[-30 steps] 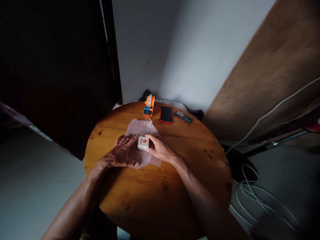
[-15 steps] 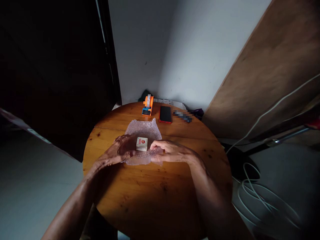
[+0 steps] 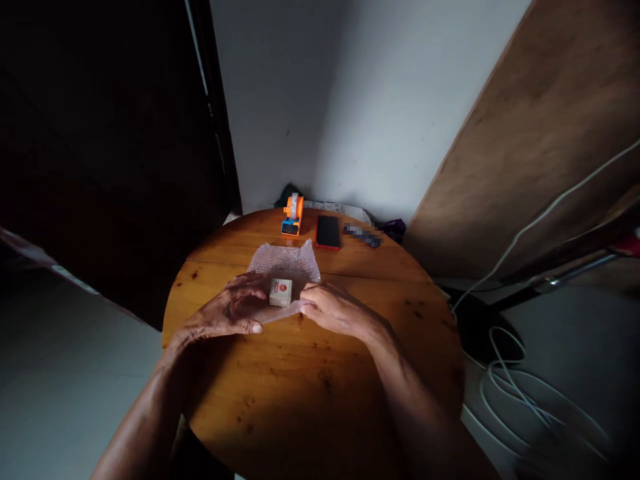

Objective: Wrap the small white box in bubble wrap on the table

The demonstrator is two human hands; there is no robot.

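Note:
A small white box [image 3: 281,292] with a red print on top rests on a sheet of bubble wrap [image 3: 287,259], which lies on the round wooden table. My right hand [image 3: 335,308] pinches the near right edge of the sheet between thumb and fingers and holds that edge raised in front of the box. On the other side, my left hand [image 3: 230,310] rests at the sheet's left part, its fingers and thumb spread apart beside the box. Part of the sheet is hidden under my left hand.
Along the far side of the table [image 3: 325,413] stand an orange tape dispenser [image 3: 293,213], a phone in a red case [image 3: 329,232] and a blurred dark object [image 3: 363,235]. A wall rises behind. A white cable [image 3: 520,393] lies coiled on the floor at right.
My right hand has closed on the near edge of the bubble wrap and lifted it. My left thumb and fingers have spread wider. The box remains on the sheet.

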